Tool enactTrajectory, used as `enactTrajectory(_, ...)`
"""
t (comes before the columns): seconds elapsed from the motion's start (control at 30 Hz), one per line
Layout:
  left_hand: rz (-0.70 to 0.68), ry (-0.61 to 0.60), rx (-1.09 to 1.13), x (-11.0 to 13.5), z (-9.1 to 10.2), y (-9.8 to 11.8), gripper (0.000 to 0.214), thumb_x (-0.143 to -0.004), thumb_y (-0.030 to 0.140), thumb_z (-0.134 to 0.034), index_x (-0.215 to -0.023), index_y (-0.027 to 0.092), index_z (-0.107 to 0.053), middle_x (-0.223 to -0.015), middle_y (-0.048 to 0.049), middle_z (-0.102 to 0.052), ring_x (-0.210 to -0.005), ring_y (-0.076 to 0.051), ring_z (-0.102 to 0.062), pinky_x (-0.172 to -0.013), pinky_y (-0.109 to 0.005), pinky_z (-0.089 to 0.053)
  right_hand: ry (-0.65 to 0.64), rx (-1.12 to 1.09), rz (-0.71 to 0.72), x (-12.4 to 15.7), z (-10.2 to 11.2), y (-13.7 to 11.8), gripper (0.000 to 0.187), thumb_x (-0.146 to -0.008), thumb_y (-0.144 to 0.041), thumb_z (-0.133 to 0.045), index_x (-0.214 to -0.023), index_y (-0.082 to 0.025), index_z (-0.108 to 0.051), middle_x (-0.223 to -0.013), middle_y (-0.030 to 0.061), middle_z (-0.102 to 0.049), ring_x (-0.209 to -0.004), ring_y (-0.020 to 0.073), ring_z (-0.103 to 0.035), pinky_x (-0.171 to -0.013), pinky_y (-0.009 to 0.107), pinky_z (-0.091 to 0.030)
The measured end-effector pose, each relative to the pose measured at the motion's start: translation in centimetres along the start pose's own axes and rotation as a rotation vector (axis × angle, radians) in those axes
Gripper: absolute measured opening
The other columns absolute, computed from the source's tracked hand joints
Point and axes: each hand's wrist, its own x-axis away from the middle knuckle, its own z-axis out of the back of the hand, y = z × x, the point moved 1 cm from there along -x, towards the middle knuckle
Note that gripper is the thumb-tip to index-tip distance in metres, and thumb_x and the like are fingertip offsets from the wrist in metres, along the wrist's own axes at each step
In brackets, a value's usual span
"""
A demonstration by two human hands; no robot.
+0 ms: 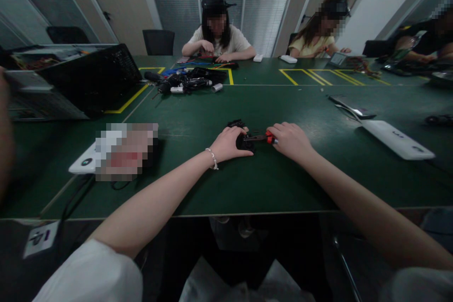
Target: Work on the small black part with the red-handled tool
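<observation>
My left hand (pixel 228 145), with a bracelet (pixel 212 158) at the wrist, is closed around a small dark part (pixel 244 143) on the green table. What kind of part it is cannot be made out. My right hand (pixel 290 138) grips the red handles of a pair of pliers (pixel 260 138). The pliers' jaws point left and reach the dark part beside my left fingers. Whether the jaws are closed on it is too small to tell. More dark pieces (pixel 235 123) lie just behind my left fingertips.
On the table (pixel 198 188), a black computer case (pixel 92 80) stands at left. Tools and cables (pixel 194 80) are heaped farther back. A white power bank (pixel 398 139) and a phone (pixel 352 106) lie at right. Across the table sit a person (pixel 217 40) and others.
</observation>
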Motion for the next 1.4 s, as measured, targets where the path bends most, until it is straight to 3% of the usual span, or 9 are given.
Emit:
enactTrajectory(0.33, 0.007, -0.012, 0.007, 0.01, 0.05, -0.01, 0.059, -0.066, 0.055, -0.072, -0.107, 0.017, -0.056, -0.119, -0.0103, -0.058, -0.110, -0.030, -0.052, -0.095, -0.044, -0.041, -0.018, -0.057, -0.030, 0.05, -0.32, 0.00, 0.029, -0.080, -0.035, -0.050, -0.099, -0.016, -0.063, -0.093, 0.0098, -0.066, -0.082, 0.0229, -0.055, -0.069, 0.033, -0.036)
enactTrajectory(0.77, 0.016, -0.015, 0.017, 0.04, 0.11, 0.07, 0.057, -0.066, 0.054, -0.072, -0.107, 0.018, -0.056, -0.120, -0.0100, -0.058, -0.111, -0.031, -0.051, -0.095, -0.045, -0.041, -0.009, -0.005, -0.001, 0.01, -0.08, 0.04, 0.029, -0.077, -0.017, -0.049, -0.103, -0.013, -0.062, -0.097, 0.0121, -0.065, -0.085, 0.0244, -0.054, -0.071, 0.034, -0.036)
enactTrajectory(1.17, -0.003, -0.005, 0.007, -0.03, -0.08, -0.08, 0.058, -0.065, 0.055, -0.072, -0.107, 0.018, -0.056, -0.122, -0.0096, -0.057, -0.112, -0.029, -0.052, -0.097, -0.044, -0.040, -0.086, -0.065, -0.054, -0.17, -0.61, 0.15, 0.030, -0.075, -0.020, -0.050, -0.102, -0.019, -0.063, -0.094, 0.0081, -0.066, -0.081, 0.0211, -0.056, -0.068, 0.032, -0.038)
enactTrajectory(1.4, -0.005, -0.004, 0.009, -0.05, -0.03, -0.09, 0.058, -0.066, 0.054, -0.072, -0.107, 0.016, -0.056, -0.121, -0.0102, -0.057, -0.110, -0.029, -0.052, -0.097, -0.043, -0.040, -0.040, -0.055, -0.029, -0.17, -0.15, 0.04, 0.030, -0.076, -0.018, -0.050, -0.103, -0.015, -0.063, -0.094, 0.0102, -0.065, -0.082, 0.0226, -0.055, -0.070, 0.033, -0.038)
